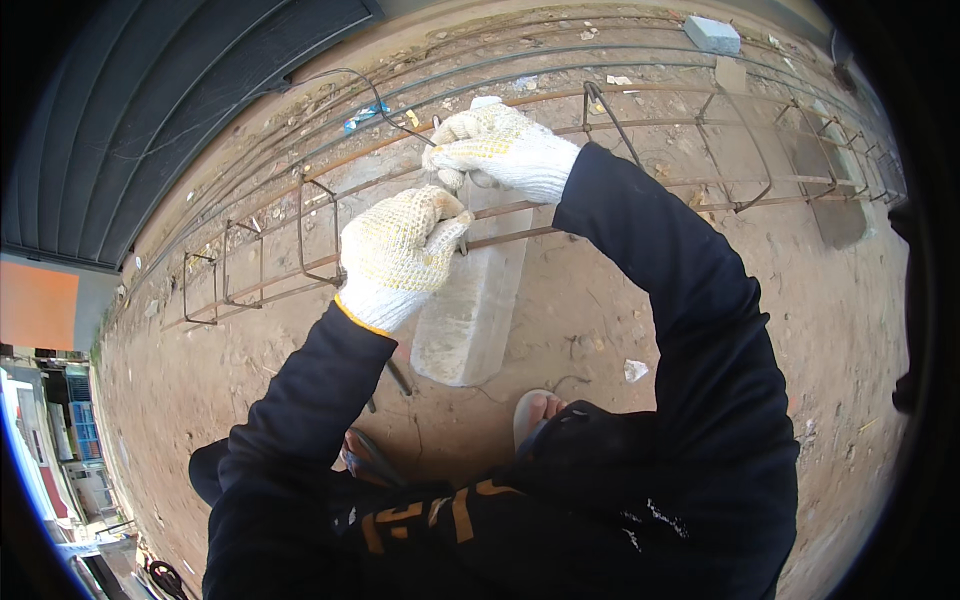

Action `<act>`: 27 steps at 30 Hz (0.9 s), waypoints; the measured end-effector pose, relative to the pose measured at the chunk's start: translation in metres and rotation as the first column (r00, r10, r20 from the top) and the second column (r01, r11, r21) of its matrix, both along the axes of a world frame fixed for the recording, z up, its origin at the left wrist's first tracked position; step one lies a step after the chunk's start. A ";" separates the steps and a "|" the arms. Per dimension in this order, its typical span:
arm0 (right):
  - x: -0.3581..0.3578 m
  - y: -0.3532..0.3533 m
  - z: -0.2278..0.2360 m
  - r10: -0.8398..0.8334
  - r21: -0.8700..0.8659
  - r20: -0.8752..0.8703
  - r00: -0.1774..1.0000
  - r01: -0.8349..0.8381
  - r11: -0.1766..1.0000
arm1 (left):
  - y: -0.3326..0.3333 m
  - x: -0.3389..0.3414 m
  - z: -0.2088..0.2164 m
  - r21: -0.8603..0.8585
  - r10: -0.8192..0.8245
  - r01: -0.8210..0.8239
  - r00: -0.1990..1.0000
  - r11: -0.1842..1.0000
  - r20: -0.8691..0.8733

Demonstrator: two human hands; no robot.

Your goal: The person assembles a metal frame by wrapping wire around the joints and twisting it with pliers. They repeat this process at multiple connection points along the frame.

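- The left hand [398,255], in a white knitted work glove with an orange cuff, has its grip closed around a rusty brown steel bar [505,210] of a long reinforcement cage [320,235].
- The right hand [500,148], in the same kind of glove, lies just far of the left one; its fingers are curled over the upper bar of the cage, at a thin dark tie wire [380,105] that runs away to the far left. I cannot tell if the grip really pinches the wire.
- The cage lies on the bare sandy ground [600,320] and goes from the near left to the far right, with square stirrups at intervals along it.
- Under the hands, a pale grey concrete block [470,310] lies on the ground and carries the cage.
- More thin long bars [560,55] lie on the ground on the far side, beside a dark corrugated metal shutter [150,100] at the far left.
- A small grey brick [712,34] sits at the far right.
- The person's feet in sandals [535,410] stand near the block, and both sleeves are dark blue.
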State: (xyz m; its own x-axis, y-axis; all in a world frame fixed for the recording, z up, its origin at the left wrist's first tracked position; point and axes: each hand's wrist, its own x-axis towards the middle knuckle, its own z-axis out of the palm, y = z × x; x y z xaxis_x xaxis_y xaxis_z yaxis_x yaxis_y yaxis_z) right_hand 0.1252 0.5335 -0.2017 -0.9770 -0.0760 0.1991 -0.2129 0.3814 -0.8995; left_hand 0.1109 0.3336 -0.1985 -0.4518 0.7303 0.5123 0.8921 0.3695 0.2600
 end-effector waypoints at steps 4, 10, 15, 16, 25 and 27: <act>0.012 0.004 -0.003 -0.027 0.078 -0.041 0.999 0.030 0.997 | -0.001 0.000 -0.015 0.214 0.026 -0.095 0.952 0.972 0.306; 0.065 -0.009 -0.019 0.147 0.530 -0.476 0.867 0.149 0.835 | -0.011 -0.015 -0.018 0.235 -0.076 -0.079 0.806 0.969 0.587; 0.077 -0.052 -0.031 0.405 0.849 -0.215 0.889 -0.035 0.527 | -0.013 -0.025 -0.002 0.174 -0.159 0.051 0.700 0.983 0.697; 0.070 -0.063 -0.032 0.420 0.860 -0.206 0.884 -0.041 0.508 | -0.010 -0.026 0.006 0.084 -0.158 0.134 0.824 0.987 0.544; 0.041 -0.091 -0.015 0.107 0.502 -0.557 0.823 0.232 0.833 | 0.071 -0.070 0.075 -0.734 -0.449 0.454 0.864 0.506 0.226; 0.060 -0.092 -0.012 0.098 0.388 -0.526 0.845 0.136 0.912 | 0.065 -0.086 0.082 -0.462 -0.084 0.451 0.779 0.763 0.621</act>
State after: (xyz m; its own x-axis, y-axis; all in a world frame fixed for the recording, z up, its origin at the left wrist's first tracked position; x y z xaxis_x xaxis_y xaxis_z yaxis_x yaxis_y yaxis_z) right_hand 0.1856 0.4415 -0.2135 -0.7326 -0.2442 0.6353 -0.5936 0.6859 -0.4209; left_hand 0.0250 0.3985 -0.1167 -0.2454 0.9237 -0.2942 0.7484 0.3734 0.5482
